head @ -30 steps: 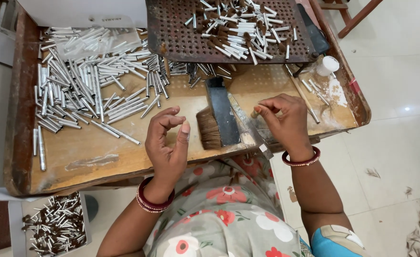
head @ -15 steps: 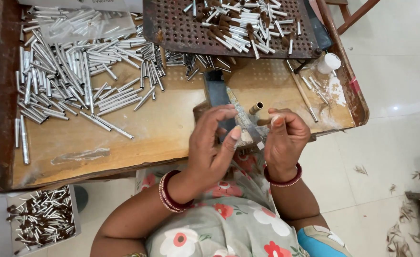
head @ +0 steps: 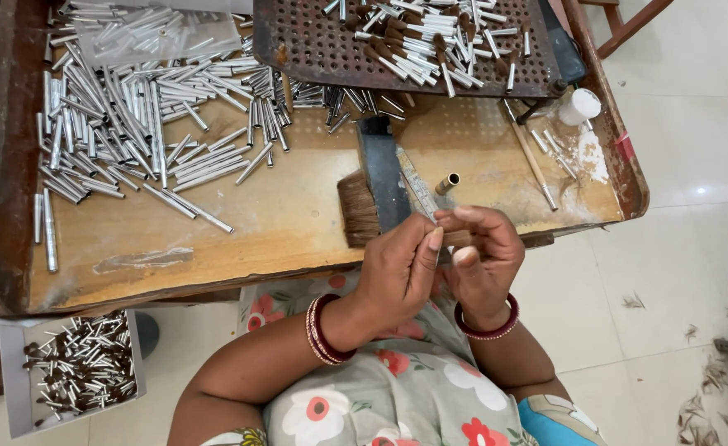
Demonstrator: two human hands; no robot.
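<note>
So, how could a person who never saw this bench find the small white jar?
Look at the wooden tray table and follow its right rim up toward the perforated metal plate. The white jar stands just below that plate's right corner. It is round, squat and white, unlike the thin silver tubes.

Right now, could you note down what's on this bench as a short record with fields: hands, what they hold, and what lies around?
Left hand: left hand raised over the near edge of the wooden tray table, fingertips meeting the other hand.
Right hand: right hand, fingers curled, pinching something small; what it is cannot be told.
Between them: flat brown-bristled brush beside a dark upright block.
Left of tray: heap of loose silver metal tubes.
Far side: perforated metal rack carrying tubes.
Right corner: small white cap.
Floor: white box of bristle-tipped tubes.
</note>
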